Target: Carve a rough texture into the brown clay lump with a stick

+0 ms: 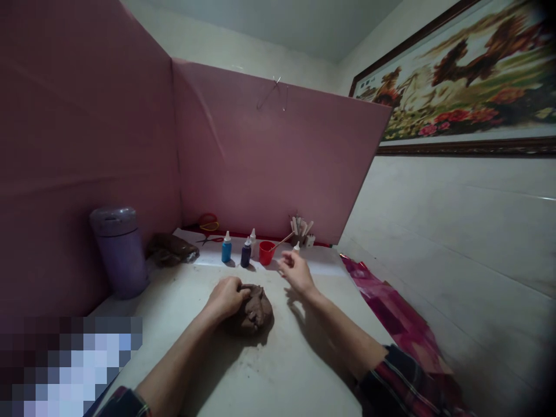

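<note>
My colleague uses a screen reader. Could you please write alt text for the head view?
A person's left hand grips a lump of brown clay on a white table, while the right hand is raised apart from it. Beyond the hands stand a blue bottle, a dark bottle and a red cup, before a pink panel.

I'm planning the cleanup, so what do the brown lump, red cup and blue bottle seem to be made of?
Brown lump: likely clay, matte, judging by its soft folds and ragged dents. Red cup: probably plastic, smooth, with even, saturated colour. Blue bottle: seemingly smooth plastic, with a pale nozzle; the blue may be its contents.
</note>
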`<action>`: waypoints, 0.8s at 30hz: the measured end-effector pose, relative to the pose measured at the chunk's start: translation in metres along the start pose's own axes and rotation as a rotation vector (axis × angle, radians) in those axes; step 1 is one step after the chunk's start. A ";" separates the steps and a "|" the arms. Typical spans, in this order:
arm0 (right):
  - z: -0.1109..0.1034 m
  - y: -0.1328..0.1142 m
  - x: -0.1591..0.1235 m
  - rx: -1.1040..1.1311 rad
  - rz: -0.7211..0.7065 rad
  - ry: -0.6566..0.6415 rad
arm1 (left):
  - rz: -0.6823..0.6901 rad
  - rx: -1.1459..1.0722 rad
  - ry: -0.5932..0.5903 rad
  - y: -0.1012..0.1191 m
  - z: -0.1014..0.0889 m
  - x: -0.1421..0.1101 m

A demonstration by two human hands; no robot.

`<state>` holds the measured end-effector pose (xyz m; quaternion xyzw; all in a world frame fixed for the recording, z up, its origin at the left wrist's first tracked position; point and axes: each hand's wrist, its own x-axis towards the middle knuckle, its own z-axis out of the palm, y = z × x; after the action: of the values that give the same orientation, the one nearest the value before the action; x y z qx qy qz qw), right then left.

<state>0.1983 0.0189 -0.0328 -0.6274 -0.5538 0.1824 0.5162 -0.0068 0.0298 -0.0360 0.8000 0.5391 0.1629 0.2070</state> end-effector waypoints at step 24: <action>0.007 -0.003 0.055 -0.065 -0.132 0.215 | -0.017 -0.042 0.001 -0.006 0.007 0.003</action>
<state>0.2091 0.0706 -0.0144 -0.6221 -0.5410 0.0616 0.5626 -0.0065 0.0337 -0.0447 0.7907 0.5424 0.1728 0.2251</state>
